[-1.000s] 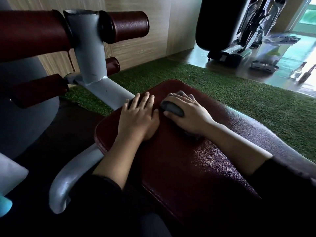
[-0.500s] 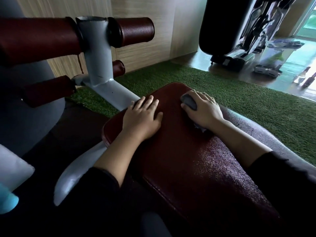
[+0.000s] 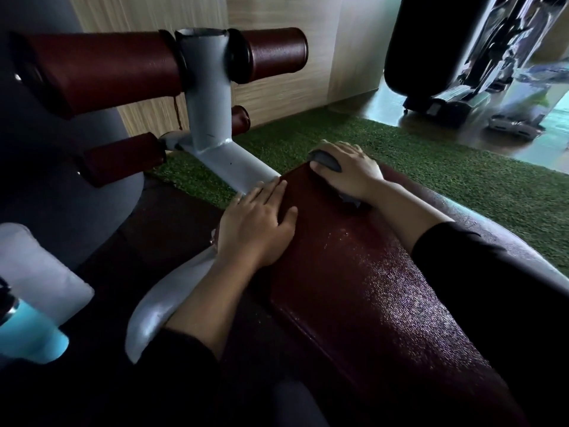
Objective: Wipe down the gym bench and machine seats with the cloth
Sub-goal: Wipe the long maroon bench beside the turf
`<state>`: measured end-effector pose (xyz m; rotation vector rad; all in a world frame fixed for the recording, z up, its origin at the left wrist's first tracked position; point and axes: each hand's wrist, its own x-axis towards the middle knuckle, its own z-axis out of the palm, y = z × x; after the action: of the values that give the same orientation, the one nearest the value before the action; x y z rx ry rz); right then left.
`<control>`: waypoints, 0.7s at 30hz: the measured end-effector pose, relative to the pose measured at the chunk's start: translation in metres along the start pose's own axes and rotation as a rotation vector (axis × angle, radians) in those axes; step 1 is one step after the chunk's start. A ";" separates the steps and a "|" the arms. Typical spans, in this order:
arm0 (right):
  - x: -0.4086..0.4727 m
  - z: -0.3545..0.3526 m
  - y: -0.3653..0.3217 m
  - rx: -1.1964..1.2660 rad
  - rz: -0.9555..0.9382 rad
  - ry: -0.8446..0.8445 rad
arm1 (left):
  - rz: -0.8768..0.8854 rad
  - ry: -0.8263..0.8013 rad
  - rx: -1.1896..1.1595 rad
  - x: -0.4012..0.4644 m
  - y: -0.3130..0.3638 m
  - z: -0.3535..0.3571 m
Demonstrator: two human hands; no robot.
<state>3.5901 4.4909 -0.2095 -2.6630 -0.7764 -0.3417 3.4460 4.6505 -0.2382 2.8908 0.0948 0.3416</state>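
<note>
Cloth (image 3: 327, 162): dark grey, bunched under the right hand (image 3: 349, 174) at the far end of the dark red padded bench (image 3: 369, 282), close to its far edge. Fingers (image 3: 345, 148) of that hand curled over the cloth and clamped on it; one fold showing beside the thumb, a small corner sticking out under the wrist. Left hand (image 3: 257, 226) lying flat on the near-left corner of the same surface, fingers straight and close together, tips reaching the grey metal frame (image 3: 215, 143), holding nothing. Both sleeves black. Textured, shiny leather on the bench, with light reflecting from the middle part.

Beyond the bench end, an upright grey post with dark red foam rollers (image 3: 101, 72) on both sides, two large ones above and two smaller ones below. Curved grey metal bar (image 3: 154, 322) under the left forearm. Green artificial grass (image 3: 431, 167) on the floor to the right and ahead, wooden wall panels (image 3: 277, 84) behind. Black gym machine (image 3: 437, 47) on the glossy floor at upper right, blurred. Light blue object (image 3: 27, 334) at the lower left edge, unclear.
</note>
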 end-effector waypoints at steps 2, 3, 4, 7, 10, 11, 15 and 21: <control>-0.015 0.003 -0.011 0.039 -0.111 -0.035 | -0.006 0.006 -0.002 0.000 0.000 -0.001; -0.026 0.005 -0.014 0.076 -0.172 -0.051 | -0.008 0.005 -0.007 0.000 -0.001 -0.001; -0.039 0.006 -0.013 0.115 -0.229 -0.071 | -0.006 0.003 -0.016 0.001 -0.001 -0.001; -0.068 -0.007 0.010 0.156 -0.358 -0.145 | 0.000 0.007 -0.020 0.001 -0.003 0.002; -0.060 -0.020 0.041 0.106 -0.320 -0.096 | -0.003 0.012 -0.030 0.000 -0.003 0.002; -0.050 -0.022 0.047 0.095 -0.278 -0.065 | -0.004 0.013 -0.032 0.000 -0.003 0.003; -0.011 -0.008 0.024 0.021 -0.130 -0.045 | -0.007 0.021 -0.031 0.000 -0.002 0.002; -0.047 0.000 -0.012 0.117 -0.279 -0.083 | -0.005 0.042 -0.060 -0.001 -0.002 0.000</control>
<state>3.5446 4.4780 -0.2219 -2.4748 -1.1609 -0.2471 3.4453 4.6521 -0.2384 2.8245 0.0979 0.3974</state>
